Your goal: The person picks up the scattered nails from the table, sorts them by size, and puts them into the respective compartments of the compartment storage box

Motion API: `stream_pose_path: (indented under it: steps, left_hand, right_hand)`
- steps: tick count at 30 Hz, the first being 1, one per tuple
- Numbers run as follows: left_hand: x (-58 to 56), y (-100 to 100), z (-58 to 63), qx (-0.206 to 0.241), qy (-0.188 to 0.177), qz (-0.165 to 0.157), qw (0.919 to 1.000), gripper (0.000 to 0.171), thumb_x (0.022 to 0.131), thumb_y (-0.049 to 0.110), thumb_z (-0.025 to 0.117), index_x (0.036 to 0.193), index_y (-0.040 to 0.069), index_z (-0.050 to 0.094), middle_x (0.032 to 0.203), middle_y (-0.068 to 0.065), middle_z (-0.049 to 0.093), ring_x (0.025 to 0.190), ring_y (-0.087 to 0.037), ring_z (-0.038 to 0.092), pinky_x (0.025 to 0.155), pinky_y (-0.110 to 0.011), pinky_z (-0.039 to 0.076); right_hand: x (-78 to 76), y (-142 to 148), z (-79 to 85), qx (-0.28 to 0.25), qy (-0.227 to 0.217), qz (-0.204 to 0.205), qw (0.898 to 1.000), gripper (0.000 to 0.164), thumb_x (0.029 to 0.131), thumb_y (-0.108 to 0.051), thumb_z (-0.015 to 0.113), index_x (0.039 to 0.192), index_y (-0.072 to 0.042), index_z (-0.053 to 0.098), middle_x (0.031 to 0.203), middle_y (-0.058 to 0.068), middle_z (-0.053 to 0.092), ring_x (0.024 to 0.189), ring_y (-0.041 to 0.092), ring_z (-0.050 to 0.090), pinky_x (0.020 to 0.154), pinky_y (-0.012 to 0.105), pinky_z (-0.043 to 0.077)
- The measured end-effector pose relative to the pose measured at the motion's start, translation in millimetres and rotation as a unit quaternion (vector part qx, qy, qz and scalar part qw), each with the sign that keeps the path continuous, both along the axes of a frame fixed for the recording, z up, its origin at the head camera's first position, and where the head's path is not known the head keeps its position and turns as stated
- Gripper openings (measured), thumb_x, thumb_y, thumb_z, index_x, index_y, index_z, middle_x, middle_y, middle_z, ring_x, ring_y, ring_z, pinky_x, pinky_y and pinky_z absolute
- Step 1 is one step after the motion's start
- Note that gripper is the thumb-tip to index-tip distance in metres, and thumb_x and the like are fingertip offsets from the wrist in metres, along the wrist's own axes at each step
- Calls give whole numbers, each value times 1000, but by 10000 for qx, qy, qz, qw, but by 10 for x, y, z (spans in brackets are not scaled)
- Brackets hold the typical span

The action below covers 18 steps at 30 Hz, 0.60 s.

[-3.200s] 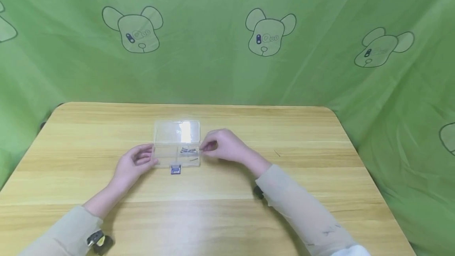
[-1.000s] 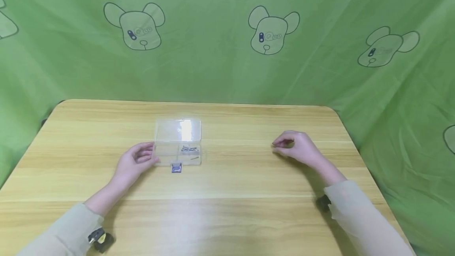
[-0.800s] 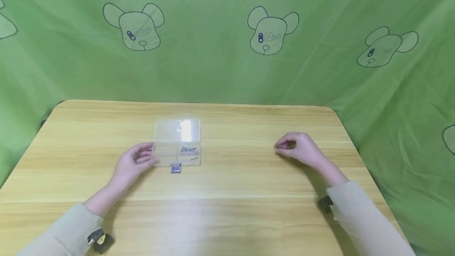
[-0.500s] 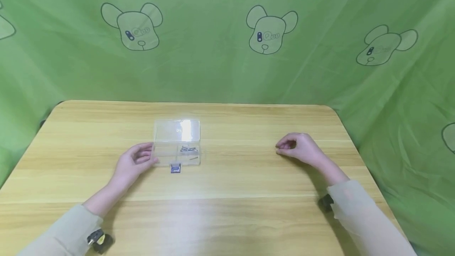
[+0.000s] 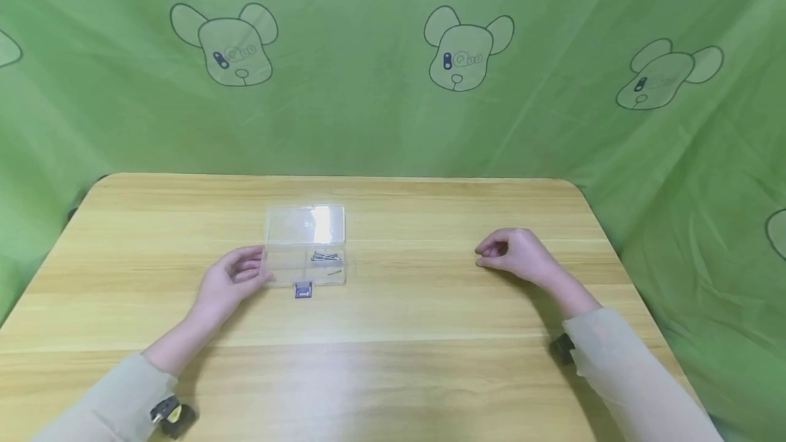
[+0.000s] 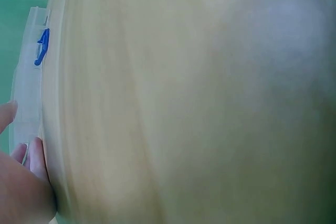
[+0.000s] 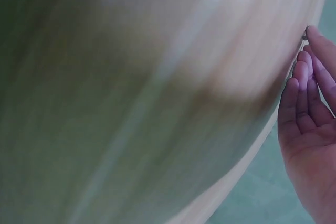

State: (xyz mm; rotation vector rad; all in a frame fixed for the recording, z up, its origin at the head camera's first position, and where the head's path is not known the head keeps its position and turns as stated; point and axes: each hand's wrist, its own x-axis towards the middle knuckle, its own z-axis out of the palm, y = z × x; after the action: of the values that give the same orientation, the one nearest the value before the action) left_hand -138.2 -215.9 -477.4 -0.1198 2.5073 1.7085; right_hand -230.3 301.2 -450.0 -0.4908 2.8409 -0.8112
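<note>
A clear plastic compartment box (image 5: 285, 264) lies on the table with its lid (image 5: 288, 225) folded back and a blue latch (image 5: 303, 290) at the front. My left hand (image 5: 224, 286) grips its left end, thumb at the front corner and fingers along the side. Several silvery nails (image 5: 325, 257) cross each other in the upper right compartment; a single brownish nail (image 5: 334, 273) is in the lower right one. Well to the right, my right hand (image 5: 518, 254) pinches low over the table. A tiny dark nail end (image 7: 305, 37) shows at its thumb tip; the fingers hide the rest.
The wood-grain table (image 5: 399, 319) has rounded far corners. A green curtain (image 5: 356, 108) with printed bear heads hangs behind it and along the right side. Small dark devices are strapped at both sleeves.
My right hand has moved from the box's right side to where a thin nail lay on the table, then stayed there with fingertips together. My left hand and the box have kept their place.
</note>
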Motion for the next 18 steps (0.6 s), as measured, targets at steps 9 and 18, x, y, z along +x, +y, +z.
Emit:
stream_pose_path:
  steps: [9,18]
  left_hand:
    - [-14,-17,-11,-27,-9,-10,10000,64,98,8,75,153,-8,46,147,-31,58,129,-34,64,94,-1,51]
    - [-1,-14,-9,0,10,-15,10000,63,98,7,75,152,-9,46,146,-33,58,129,-37,65,94,-1,51]
  right_hand:
    - [3,7,1,123,69,25,9999,12,87,-11,88,96,-6,83,85,3,79,78,11,66,70,19,55]
    - [18,2,25,149,-40,76,9999,5,89,-6,84,94,-6,83,88,6,82,78,11,66,70,18,55]
